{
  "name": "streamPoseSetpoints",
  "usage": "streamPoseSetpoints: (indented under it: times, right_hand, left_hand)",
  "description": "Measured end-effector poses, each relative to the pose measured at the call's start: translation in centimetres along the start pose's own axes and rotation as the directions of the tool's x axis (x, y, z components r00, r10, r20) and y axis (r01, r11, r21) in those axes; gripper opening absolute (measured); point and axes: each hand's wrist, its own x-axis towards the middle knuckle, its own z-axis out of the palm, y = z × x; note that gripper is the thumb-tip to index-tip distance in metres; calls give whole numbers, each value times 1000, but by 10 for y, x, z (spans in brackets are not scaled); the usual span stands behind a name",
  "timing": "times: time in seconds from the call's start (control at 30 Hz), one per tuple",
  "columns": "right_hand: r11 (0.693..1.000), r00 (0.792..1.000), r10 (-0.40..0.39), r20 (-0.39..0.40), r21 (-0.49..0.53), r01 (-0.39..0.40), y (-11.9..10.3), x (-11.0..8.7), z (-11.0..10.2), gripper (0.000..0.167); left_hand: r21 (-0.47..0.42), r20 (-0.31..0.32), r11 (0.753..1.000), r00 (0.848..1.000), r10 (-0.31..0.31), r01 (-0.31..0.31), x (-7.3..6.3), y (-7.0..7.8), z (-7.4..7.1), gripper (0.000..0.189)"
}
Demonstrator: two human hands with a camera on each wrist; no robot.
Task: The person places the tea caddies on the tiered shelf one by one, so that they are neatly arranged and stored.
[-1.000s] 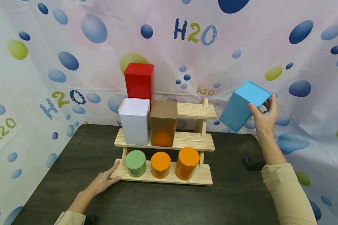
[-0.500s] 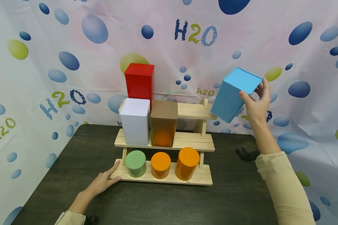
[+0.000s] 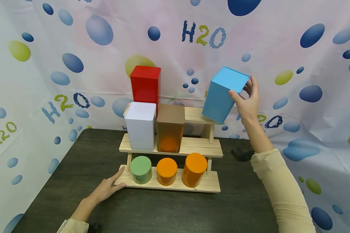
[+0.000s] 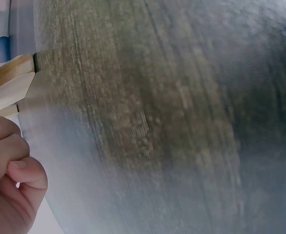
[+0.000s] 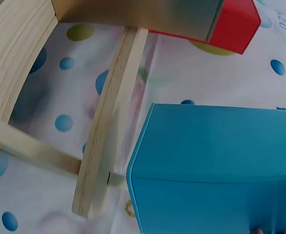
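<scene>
My right hand point(image 3: 249, 103) holds a light blue rectangular canister point(image 3: 221, 97) by its upper right side, thumb at the front. The canister leans, its base close above the right end of the top tier; whether they touch I cannot tell. In the right wrist view the blue canister point(image 5: 216, 146) fills the lower right, with only fingertips showing at the bottom edge. At the left end of the bottom tier, my left hand point(image 3: 105, 188) grips the three-tier wooden shelf point(image 3: 201, 145). Curled fingers of that left hand point(image 4: 11, 165) appear in the left wrist view.
On the top tier stands a red canister point(image 3: 145, 84). The middle tier bears a white canister point(image 3: 140, 129) and a brown one point(image 3: 170, 129). Below are a green round jar point(image 3: 141, 171), a short orange jar point(image 3: 167, 171) and a taller orange jar point(image 3: 194, 170). A patterned curtain point(image 3: 175, 55) hangs behind.
My right hand has carried the blue canister leftward, from beside the shelf to over the right part of its top tier, and the canister has become more upright. The left hand has stayed put.
</scene>
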Motion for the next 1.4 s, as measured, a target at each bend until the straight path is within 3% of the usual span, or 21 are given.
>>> streamPoseSetpoints:
  times: [0.53,0.77,0.9,1.03,1.2,1.4]
  right_hand:
    - [999,979,15,202,32,-22,9,1,41,79]
    - [991,962,123,245,13,-130,14,2,53,80]
    - [982,954,173,245,37,-187,16,5,58,77]
    - [979,956,178,235,56,-196,18,6,61,71]
    - [990,973,127,195,30,-136,19,6,64,60]
    - [993,986,83,144,-90,-70,14,0,66,55]
  left_hand:
    - [11,-26,1000,999,26,-26,-1,-1,2,74]
    - [18,-35,1000,999,19,-19,-1,-1,1,74]
    - [10,-26,1000,1000,11,-11,-1,-1,1,74]
    - [0,-16,1000,1000,7,-7,-1,-1,2,75]
    - [5,-21,1000,1000,6,-6,-1,0,2,75]
    - [-1,-18,1000,1000,12,-12,-1,-1,2,75]
